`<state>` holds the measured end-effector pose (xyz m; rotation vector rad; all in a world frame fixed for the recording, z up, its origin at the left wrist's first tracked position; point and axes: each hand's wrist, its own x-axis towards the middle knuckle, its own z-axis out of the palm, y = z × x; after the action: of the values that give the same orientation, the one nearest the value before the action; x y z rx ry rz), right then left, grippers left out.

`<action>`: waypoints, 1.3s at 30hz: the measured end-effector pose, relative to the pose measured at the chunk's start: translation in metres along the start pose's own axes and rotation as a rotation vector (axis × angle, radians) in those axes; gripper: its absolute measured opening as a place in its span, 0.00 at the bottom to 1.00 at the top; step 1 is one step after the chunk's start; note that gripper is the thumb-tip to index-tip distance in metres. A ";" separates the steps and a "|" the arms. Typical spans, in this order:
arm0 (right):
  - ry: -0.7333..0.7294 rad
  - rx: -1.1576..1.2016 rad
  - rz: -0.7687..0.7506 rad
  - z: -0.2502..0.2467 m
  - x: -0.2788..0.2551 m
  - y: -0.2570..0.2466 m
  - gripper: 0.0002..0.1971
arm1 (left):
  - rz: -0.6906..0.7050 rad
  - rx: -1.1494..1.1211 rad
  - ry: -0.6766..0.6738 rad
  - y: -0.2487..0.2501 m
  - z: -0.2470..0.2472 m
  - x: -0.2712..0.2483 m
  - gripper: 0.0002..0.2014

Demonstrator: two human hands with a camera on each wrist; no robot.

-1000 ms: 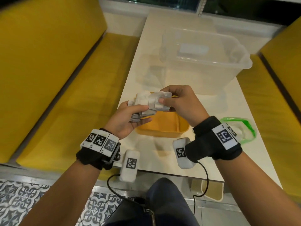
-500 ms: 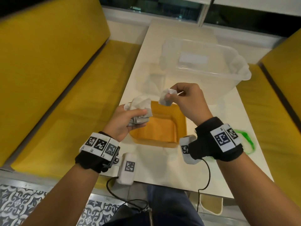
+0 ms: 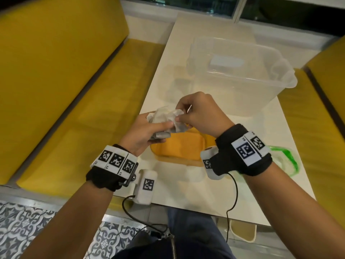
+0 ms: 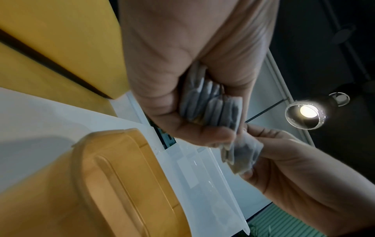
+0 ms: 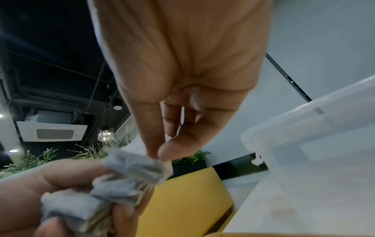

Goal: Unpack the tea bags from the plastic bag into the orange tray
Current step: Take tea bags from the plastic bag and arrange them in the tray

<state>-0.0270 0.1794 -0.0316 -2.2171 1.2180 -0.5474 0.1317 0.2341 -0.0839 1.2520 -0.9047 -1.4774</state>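
My left hand (image 3: 158, 128) grips a bundle of white tea bags (image 3: 161, 117) above the far left corner of the orange tray (image 3: 183, 148). My right hand (image 3: 182, 113) meets it from the right, thumb and forefinger pinching one tea bag (image 4: 243, 152) at the bundle's edge. In the right wrist view the pinch (image 5: 160, 155) sits on the top corner of the tea bags (image 5: 129, 173). The plastic bag (image 3: 285, 161) with a green zip lies flat on the table behind my right wrist. The visible tray floor is bare; my hands hide its far end.
A large clear plastic tub (image 3: 240, 71) stands just beyond the tray on the white table (image 3: 186, 180). Yellow bench seats (image 3: 78, 109) run along both sides. My knees are at the table's near edge.
Half a second ago my right hand held one tea bag apart from the bundle, over the tray. Now it is back at the bundle, pinching a tea bag there.
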 end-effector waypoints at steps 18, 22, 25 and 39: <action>-0.059 -0.044 -0.048 -0.001 0.026 -0.005 0.03 | 0.118 0.099 0.114 -0.011 -0.015 0.011 0.09; -0.110 -0.185 0.008 -0.003 0.040 0.003 0.05 | 0.063 0.069 0.366 -0.018 -0.041 0.021 0.16; -0.208 -0.312 0.045 0.007 0.052 0.011 0.04 | 0.009 0.044 0.553 -0.025 -0.061 0.025 0.10; -0.381 -0.700 0.072 0.076 0.090 0.023 0.16 | -0.137 0.262 0.336 -0.040 -0.050 0.023 0.13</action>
<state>0.0481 0.1123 -0.0966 -2.6422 1.4049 0.3908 0.1721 0.2250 -0.1377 1.7257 -0.8147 -1.2256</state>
